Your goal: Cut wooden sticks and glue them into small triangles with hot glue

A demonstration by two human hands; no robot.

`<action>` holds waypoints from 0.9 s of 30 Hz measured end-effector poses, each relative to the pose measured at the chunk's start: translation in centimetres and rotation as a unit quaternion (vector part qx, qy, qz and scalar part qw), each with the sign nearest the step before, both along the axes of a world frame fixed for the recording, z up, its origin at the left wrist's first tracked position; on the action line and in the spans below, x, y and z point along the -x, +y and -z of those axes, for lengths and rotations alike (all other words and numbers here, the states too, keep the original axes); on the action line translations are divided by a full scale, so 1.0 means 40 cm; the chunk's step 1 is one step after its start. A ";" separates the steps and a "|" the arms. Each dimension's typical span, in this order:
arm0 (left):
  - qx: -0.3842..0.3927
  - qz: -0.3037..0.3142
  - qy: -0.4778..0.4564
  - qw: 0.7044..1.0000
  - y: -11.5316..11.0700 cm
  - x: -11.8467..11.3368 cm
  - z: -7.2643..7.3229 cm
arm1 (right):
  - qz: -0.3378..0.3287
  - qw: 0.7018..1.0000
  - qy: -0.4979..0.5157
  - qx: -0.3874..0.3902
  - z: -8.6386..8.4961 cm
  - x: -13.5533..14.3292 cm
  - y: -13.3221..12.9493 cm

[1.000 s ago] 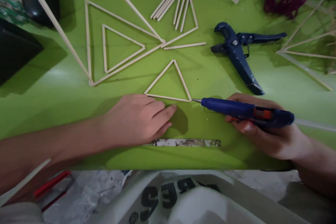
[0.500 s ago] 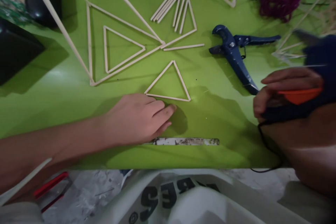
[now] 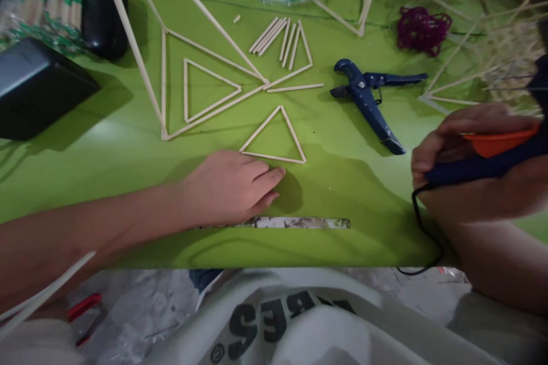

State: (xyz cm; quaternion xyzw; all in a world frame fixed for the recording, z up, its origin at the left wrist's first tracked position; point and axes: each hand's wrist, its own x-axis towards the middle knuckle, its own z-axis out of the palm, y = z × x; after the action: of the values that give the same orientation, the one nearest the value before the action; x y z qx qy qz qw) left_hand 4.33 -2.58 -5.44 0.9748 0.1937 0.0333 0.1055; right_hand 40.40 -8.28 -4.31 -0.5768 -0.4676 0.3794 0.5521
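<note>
My left hand (image 3: 233,187) rests on the green table with its fingers loosely bent and a little apart, nothing visible in them. Its knuckles lie at the lower left corner of a small triangle of thin wooden sticks (image 3: 274,158). At the right, my right hand (image 3: 432,154) is wrapped round a dark blue glue gun (image 3: 475,169) with an orange trigger and a black cord; its front end is cut off by the frame. Below the left hand lies a narrow, stained metal strip (image 3: 303,222), partly covered by the hand.
Blue cutters (image 3: 368,105) lie between the hands, beyond them. A larger stick frame (image 3: 164,85) rises at the left, with another triangle (image 3: 185,91) inside its base. Several short sticks (image 3: 291,45), purple cord (image 3: 422,31) and a black box (image 3: 38,91) lie farther back.
The view has shifted, showing more of the table's far side. The glue gun has turned slightly, its front end leaving the frame at right. My left hand stays by the small triangle.
</note>
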 end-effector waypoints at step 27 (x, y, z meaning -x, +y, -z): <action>0.023 -0.165 -0.149 0.975 -0.025 -0.066 -0.021 | -0.158 0.984 0.039 -0.068 -0.113 0.140 -0.094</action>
State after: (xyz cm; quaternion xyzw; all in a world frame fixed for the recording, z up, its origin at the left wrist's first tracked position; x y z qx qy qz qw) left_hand 6.96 -3.60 -4.60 0.9108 0.3347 0.1904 0.1488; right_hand 34.81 -12.03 0.20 -0.4414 -0.5553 0.4516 0.5411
